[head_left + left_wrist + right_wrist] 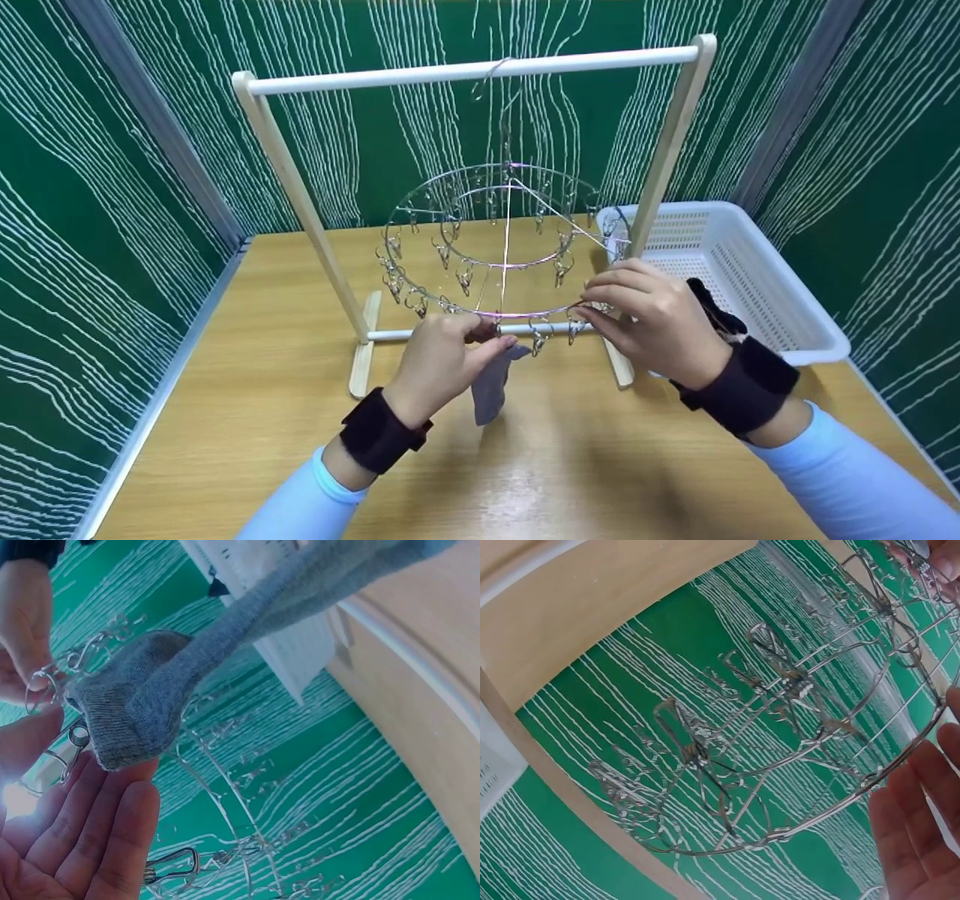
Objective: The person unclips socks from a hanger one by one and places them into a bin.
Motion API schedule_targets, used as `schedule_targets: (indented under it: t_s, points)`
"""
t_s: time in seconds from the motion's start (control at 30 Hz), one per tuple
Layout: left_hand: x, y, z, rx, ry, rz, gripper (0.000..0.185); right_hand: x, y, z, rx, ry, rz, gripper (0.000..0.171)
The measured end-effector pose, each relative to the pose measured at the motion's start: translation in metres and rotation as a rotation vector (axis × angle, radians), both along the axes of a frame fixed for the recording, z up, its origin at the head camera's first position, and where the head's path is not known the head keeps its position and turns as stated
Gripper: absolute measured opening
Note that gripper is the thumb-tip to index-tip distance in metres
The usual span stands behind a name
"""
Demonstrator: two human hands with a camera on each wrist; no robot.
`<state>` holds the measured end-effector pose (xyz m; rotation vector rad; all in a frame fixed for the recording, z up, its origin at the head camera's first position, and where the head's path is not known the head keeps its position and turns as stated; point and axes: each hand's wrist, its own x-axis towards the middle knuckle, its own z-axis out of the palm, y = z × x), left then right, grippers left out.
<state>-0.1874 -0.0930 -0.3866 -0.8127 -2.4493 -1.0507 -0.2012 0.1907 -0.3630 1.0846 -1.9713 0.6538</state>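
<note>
A round metal clip hanger (517, 315) with two rings and several dangling clips hangs from the white bar. My left hand (442, 360) is at the front of the outer ring and pinches a metal clip (77, 736) between thumb and fingers. A grey sock (491, 386) hangs below this hand; its ribbed cuff (127, 727) is at the clip in the left wrist view. To the right, my right hand (649, 319) pinches the outer ring between thumb and fingertips. In the right wrist view, fingers (907, 825) lie along that ring.
A wooden stand with a white top bar (375, 77) stands on the wooden table (285, 375). Behind the right hand is a white plastic basket (795, 300) with a dark cloth item (716, 304) in it. Green, white-lined panels enclose the table.
</note>
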Motion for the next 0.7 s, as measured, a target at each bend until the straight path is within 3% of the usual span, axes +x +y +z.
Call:
schedule_targets:
  t_s: [0.17,0.3,0.53,0.7]
  points:
    - [-0.001,0.0,-0.001,0.005,0.0,0.009,0.016,0.008,-0.004,-0.009,0.008,0.057,0.045,0.022]
    - [-0.001,0.0,-0.001,0.014,-0.006,0.012,0.016,0.011,-0.009,-0.027,0.079,0.052,0.054,0.018]
    - [-0.002,0.0,-0.001,0.016,0.002,0.011,0.017,0.009,-0.023,-0.063,0.138,-0.186,-0.005,0.022]
    - [-0.002,0.0,-0.001,0.019,0.015,-0.002,0.015,0.003,-0.033,-0.078,0.16,-0.366,-0.038,0.029]
